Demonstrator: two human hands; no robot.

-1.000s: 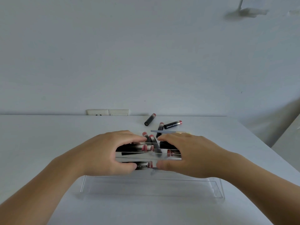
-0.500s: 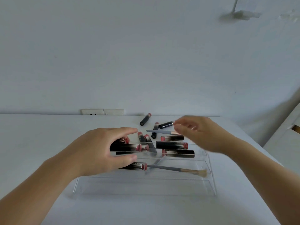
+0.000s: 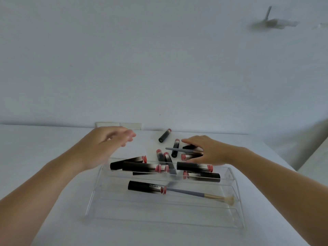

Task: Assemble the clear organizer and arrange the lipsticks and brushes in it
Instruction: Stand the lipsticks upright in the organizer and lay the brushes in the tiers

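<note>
Your left hand [image 3: 108,144] hovers open and empty, left of centre. Your right hand [image 3: 205,150], right of centre, rests its fingers on lipsticks [image 3: 191,156] behind the clear organizer [image 3: 236,201]; whether it grips one, you cannot tell. A brush [image 3: 198,194] lies in the organizer, lower centre.

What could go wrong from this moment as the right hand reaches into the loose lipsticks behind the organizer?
The right hand is grabbing among crowded lipsticks and a brush handle; it may knock neighbours rolling. The lone lipstick near the table's far edge could roll off. Lipsticks in the clear organizer lie crisscrossed, so additions may jam.
</note>
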